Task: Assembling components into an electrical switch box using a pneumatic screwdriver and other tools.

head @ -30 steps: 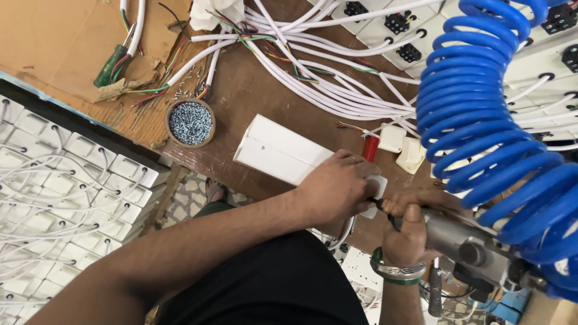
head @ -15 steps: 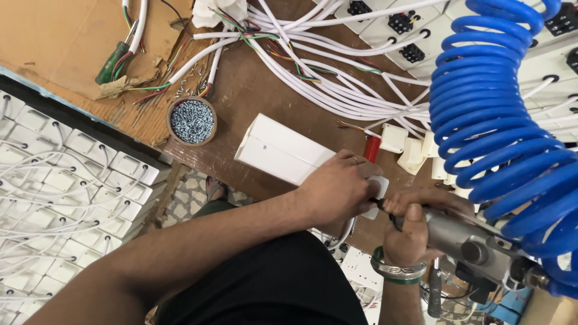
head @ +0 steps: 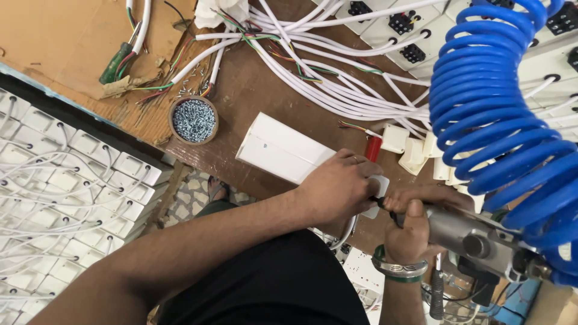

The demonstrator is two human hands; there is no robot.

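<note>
1. Left hand (head: pixel 340 189) is closed down on the near end of a long white box (head: pixel 283 148), fingers curled over it and pinning it to the tabletop (head: pixel 241 90); right hand (head: pixel 415 225) is wrapped tight around the grey metal body of a pneumatic screwdriver (head: pixel 475 238), whose dark tip points in just beside the left hand's fingers, over a small white plate at the end of the box.
2. Coiled blue air hose (head: pixel 500 120) fills the right side of the view and runs down to the back of the tool.
3. Stacked white switch boxes (head: pixel 66 198) with white leads lie off the tabletop's left edge, below it.
4. White cables (head: pixel 337 84) fan across the far part of the tabletop, with rows of white socket strips (head: pixel 397 27) toward the far right corner.
5. Brown cardboard (head: pixel 60 42) covers the far left corner.
6. Long white box lies slanted near the tabletop's near edge, about midway along it.
7. Round cup of small screws (head: pixel 193 119) stands just left of the box.
8. Red-handled tool (head: pixel 373 147) lies just beyond the left hand.
</note>
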